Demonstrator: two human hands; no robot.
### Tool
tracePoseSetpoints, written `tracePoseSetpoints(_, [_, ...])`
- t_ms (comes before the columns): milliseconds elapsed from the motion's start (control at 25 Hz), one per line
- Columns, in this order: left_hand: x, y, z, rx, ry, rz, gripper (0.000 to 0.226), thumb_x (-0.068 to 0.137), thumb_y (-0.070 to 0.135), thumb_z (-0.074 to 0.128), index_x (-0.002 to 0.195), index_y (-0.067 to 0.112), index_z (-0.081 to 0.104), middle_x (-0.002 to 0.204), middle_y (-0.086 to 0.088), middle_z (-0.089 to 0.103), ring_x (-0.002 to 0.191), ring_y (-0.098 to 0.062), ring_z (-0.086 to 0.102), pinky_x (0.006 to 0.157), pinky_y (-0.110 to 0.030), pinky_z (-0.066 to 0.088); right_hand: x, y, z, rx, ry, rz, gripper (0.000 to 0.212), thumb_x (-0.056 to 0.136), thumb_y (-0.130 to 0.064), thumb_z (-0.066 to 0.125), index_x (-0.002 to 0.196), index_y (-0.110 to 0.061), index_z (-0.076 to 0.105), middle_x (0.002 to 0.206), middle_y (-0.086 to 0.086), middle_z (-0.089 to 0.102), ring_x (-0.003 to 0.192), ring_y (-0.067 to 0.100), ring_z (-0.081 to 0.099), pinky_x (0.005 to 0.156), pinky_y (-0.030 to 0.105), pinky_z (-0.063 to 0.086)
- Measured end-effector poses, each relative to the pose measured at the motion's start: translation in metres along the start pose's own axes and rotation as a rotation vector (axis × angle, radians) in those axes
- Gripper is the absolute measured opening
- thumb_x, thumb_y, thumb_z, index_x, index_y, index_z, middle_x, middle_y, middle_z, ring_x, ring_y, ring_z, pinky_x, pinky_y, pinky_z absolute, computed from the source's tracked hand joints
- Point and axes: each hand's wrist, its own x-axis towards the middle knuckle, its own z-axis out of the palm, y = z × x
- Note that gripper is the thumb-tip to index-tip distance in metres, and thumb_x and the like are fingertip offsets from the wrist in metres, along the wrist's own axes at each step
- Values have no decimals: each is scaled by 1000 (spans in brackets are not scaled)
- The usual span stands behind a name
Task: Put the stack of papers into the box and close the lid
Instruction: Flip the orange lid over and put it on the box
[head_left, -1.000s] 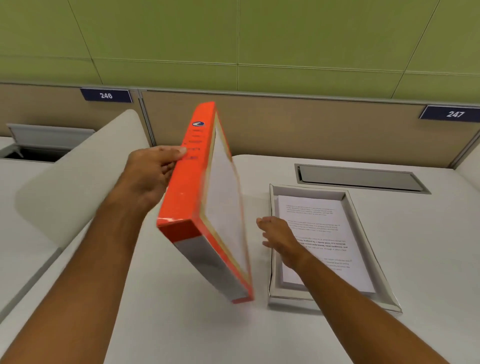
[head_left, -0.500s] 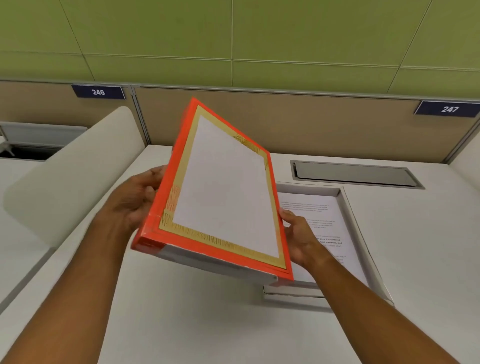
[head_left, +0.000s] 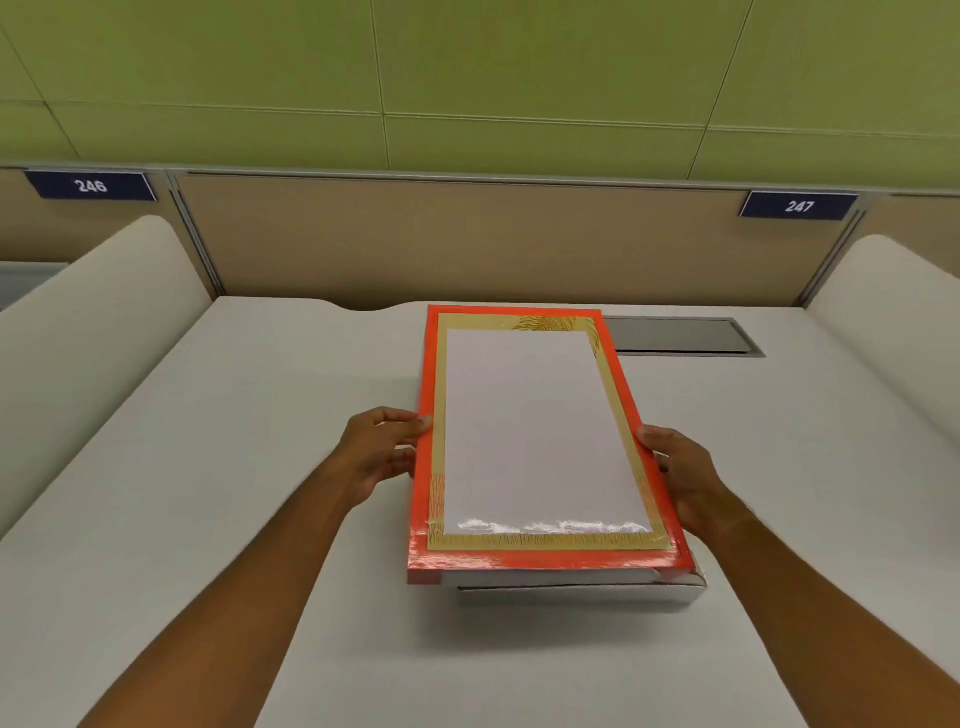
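Observation:
The orange lid (head_left: 535, 431), with a tan border and a white panel on top, lies flat over the white box (head_left: 576, 592). Only the box's near wall shows beneath the lid's front edge. The papers inside are hidden. My left hand (head_left: 382, 452) grips the lid's left edge, thumb on top. On the opposite long edge, my right hand (head_left: 680, 473) holds the lid the same way.
The box sits on a white desk (head_left: 260, 467). A grey cable hatch (head_left: 680, 335) is set into the desk behind the lid. Curved white dividers (head_left: 98, 312) stand at both sides, and a beige partition runs along the back.
The lid was upright in my left hand, then tilted over the open box with both hands on it. It now lies level over the box and hides the papers.

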Motion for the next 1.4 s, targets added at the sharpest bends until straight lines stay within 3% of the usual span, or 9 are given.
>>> tracePoseSetpoints(320, [28, -32, 46, 87, 53, -62, 32, 80, 16, 78, 104, 3, 62, 97, -19, 74, 83, -37, 72, 76, -47, 61, 19, 15, -41, -107, 76, 29, 25, 95, -26, 57, 109, -6, 64, 100, 15, 72, 84, 35, 70, 74, 45, 60])
tracePoseSetpoints(600, [39, -43, 57, 121, 118, -86, 31, 81, 18, 77, 105, 5, 63, 98, -16, 74, 84, -33, 74, 77, -45, 62, 35, 27, -50, -180, 54, 39, 29, 97, -26, 55, 116, -4, 62, 99, 13, 68, 83, 32, 67, 81, 47, 57])
tracePoseSetpoints(800, [43, -47, 59, 136, 168, -112, 29, 83, 21, 75, 103, 4, 64, 95, -16, 74, 82, -32, 74, 72, -42, 62, 42, 26, -46, -245, 38, 80, 25, 98, -27, 53, 112, -8, 60, 102, 13, 68, 83, 30, 66, 75, 43, 55])
tracePoseSetpoints(1000, [46, -45, 66, 195, 179, -170, 23, 87, 22, 70, 102, 4, 66, 95, -15, 74, 82, -31, 74, 76, -44, 61, 48, 21, -48, -340, 15, 127, 26, 95, -30, 57, 110, -9, 60, 108, 14, 68, 92, 34, 66, 76, 45, 54])
tracePoseSetpoints(1200, [54, -34, 63, 248, 215, -141, 18, 85, 9, 71, 99, -2, 68, 95, -17, 74, 79, -29, 75, 76, -45, 62, 63, 4, -48, -379, 62, 120, 22, 88, -20, 70, 100, -2, 65, 105, 16, 70, 94, 35, 69, 90, 50, 56])
tracePoseSetpoints(1400, [62, -34, 63, 265, 247, -190, 15, 82, 0, 72, 96, -6, 68, 91, -19, 74, 75, -29, 74, 71, -43, 62, 73, 3, -46, -414, 65, 166, 13, 86, -10, 71, 94, -2, 65, 104, 18, 71, 86, 34, 72, 85, 49, 59])
